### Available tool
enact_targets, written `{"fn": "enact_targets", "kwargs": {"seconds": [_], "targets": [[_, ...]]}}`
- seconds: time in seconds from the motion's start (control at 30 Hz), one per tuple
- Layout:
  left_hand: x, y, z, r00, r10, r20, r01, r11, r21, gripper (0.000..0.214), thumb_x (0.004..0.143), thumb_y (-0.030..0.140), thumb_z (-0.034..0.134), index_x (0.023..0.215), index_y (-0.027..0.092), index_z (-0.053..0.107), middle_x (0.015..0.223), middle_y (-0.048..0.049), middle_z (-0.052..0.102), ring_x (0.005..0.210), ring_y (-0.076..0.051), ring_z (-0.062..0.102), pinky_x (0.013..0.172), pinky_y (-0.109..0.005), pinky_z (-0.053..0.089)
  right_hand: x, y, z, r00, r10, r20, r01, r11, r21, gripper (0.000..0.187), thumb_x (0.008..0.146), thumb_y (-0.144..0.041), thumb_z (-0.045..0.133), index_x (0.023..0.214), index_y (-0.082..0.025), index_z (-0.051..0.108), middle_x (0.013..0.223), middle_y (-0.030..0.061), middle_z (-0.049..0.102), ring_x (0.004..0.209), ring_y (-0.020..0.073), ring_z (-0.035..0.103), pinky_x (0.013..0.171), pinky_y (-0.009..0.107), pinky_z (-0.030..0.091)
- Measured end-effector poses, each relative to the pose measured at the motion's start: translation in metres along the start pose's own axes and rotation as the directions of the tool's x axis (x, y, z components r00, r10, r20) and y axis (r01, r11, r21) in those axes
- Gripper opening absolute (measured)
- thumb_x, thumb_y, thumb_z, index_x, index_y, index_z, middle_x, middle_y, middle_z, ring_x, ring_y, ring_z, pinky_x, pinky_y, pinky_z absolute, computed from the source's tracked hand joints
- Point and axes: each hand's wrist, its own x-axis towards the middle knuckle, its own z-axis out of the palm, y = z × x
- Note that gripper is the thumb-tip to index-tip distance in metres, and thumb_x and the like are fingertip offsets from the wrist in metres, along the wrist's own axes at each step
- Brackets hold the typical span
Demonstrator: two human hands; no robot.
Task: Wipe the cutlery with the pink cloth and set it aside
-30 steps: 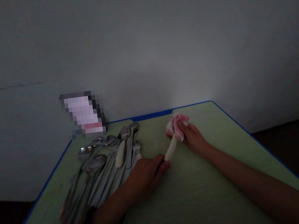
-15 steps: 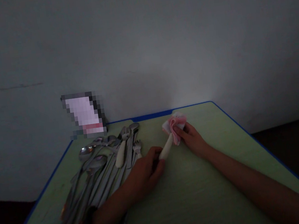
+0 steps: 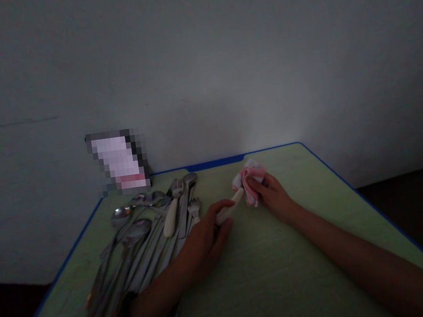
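My left hand point(image 3: 215, 228) is closed around a piece of cutlery with a pale, cream-coloured handle point(image 3: 230, 209). Its handle slants up and to the right, and its far end meets a folded pink and white cloth point(image 3: 251, 176). What kind of cutlery it is stays hidden. Thumb and fingers of my right hand point(image 3: 274, 194) grip the cloth from the right side. Left of my left hand lies a pile of metal cutlery. A fork with a cream handle point(image 3: 171, 217), another fork point(image 3: 193, 208) and a shiny spoon point(image 3: 121, 214) show in it.
The light green table point(image 3: 289, 273) has a blue edge and stands against a grey wall point(image 3: 199, 66). A blurred-out device with a bright screen point(image 3: 118, 160) leans at the back left corner. My left forearm covers part of the cutlery pile.
My left hand and the pale handle have shifted slightly left, so less of the handle lies against the cloth. The cloth in my right hand has turned a little and moved slightly right.
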Motion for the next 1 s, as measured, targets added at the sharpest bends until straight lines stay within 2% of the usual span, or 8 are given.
{"fn": "enact_targets", "kwargs": {"seconds": [0.17,0.33,0.43,0.57,0.73,0.83,0.9,1.0], "targets": [[0.0,0.0028,-0.0036,0.998,0.028,0.059,-0.027,1.0,-0.014,0.043,0.093,0.037,0.033,0.133,0.021,0.032,0.095,-0.0066,0.065,0.069,-0.016,0.06,0.065,-0.028,0.045,-0.0033,-0.0065,0.0019,0.996,0.079,-0.032,-0.08,0.997,-0.015,0.015,0.072,-0.028,0.062,0.083,-0.02,0.066,0.08,-0.0002,0.067,0.074,0.0143,0.059,0.068,0.026,0.045],[-0.001,0.0037,-0.0055,0.993,0.034,0.111,-0.031,0.999,-0.025,0.046,0.094,0.039,0.032,0.137,0.023,0.029,0.094,-0.0059,0.066,0.069,-0.017,0.062,0.064,-0.027,0.046,-0.0042,-0.0072,0.0013,0.991,0.121,-0.058,-0.124,0.991,-0.057,0.013,0.07,-0.029,0.061,0.078,-0.02,0.065,0.076,0.0001,0.066,0.066,0.014,0.056,0.056,0.024,0.042],[-0.002,0.0014,-0.0037,0.996,0.023,0.085,-0.022,1.0,-0.015,0.047,0.094,0.039,0.032,0.139,0.024,0.027,0.096,-0.0065,0.066,0.071,-0.017,0.063,0.068,-0.03,0.047,-0.0019,-0.002,-0.0007,0.994,0.104,-0.037,-0.105,0.994,-0.017,0.015,0.069,-0.029,0.063,0.081,-0.02,0.065,0.082,0.0004,0.066,0.073,0.0149,0.058,0.063,0.026,0.044],[-0.0019,0.0014,-0.003,0.999,0.029,0.036,-0.029,1.0,0.003,0.051,0.094,0.037,0.034,0.142,0.023,0.021,0.106,-0.0091,0.065,0.084,-0.019,0.064,0.076,-0.032,0.047,0.0003,0.0009,-0.0015,0.998,0.064,0.007,-0.064,0.998,0.026,0.024,0.07,-0.03,0.067,0.092,-0.022,0.064,0.093,0.0005,0.066,0.085,0.0159,0.06,0.079,0.029,0.045],[-0.001,0.0041,-0.0043,0.992,0.042,0.119,-0.047,0.998,0.039,0.049,0.094,0.036,0.033,0.14,0.024,0.025,0.086,-0.003,0.066,0.064,-0.015,0.061,0.062,-0.025,0.044,-0.0021,-0.007,0.0003,0.999,0.017,0.038,-0.013,0.994,-0.107,0.028,0.073,-0.036,0.066,0.096,-0.021,0.064,0.096,0.0017,0.066,0.087,0.0162,0.06,0.08,0.03,0.045],[-0.0011,0.0018,-0.0012,0.995,0.057,0.085,-0.063,0.995,0.074,0.049,0.093,0.037,0.034,0.14,0.024,0.025,0.082,-0.0016,0.065,0.061,-0.015,0.06,0.058,-0.024,0.041,-0.0025,-0.0081,0.0003,0.999,0.008,0.041,-0.003,0.99,-0.138,0.028,0.075,-0.04,0.064,0.096,-0.021,0.065,0.095,0.0019,0.067,0.088,0.0166,0.06,0.082,0.03,0.045],[-0.0012,0.0004,0.0008,0.996,0.051,0.066,-0.057,0.995,0.08,0.049,0.093,0.038,0.035,0.14,0.025,0.025,0.08,-0.0012,0.065,0.061,-0.015,0.06,0.058,-0.024,0.041,-0.0015,-0.0054,-0.0001,0.999,0.028,0.033,-0.024,0.993,-0.115,0.029,0.077,-0.042,0.061,0.095,-0.02,0.066,0.095,0.002,0.067,0.09,0.017,0.06,0.084,0.031,0.044],[-0.0007,0.0006,0.0009,0.996,0.046,0.081,-0.051,0.997,0.055,0.049,0.093,0.038,0.034,0.14,0.026,0.025,0.088,-0.0027,0.066,0.065,-0.015,0.061,0.061,-0.025,0.042,0.0008,0.0,0.0001,0.996,0.085,0.019,-0.085,0.996,0.004,0.03,0.077,-0.045,0.061,0.094,-0.021,0.066,0.097,0.0018,0.068,0.092,0.0174,0.061,0.087,0.031,0.044]]}}
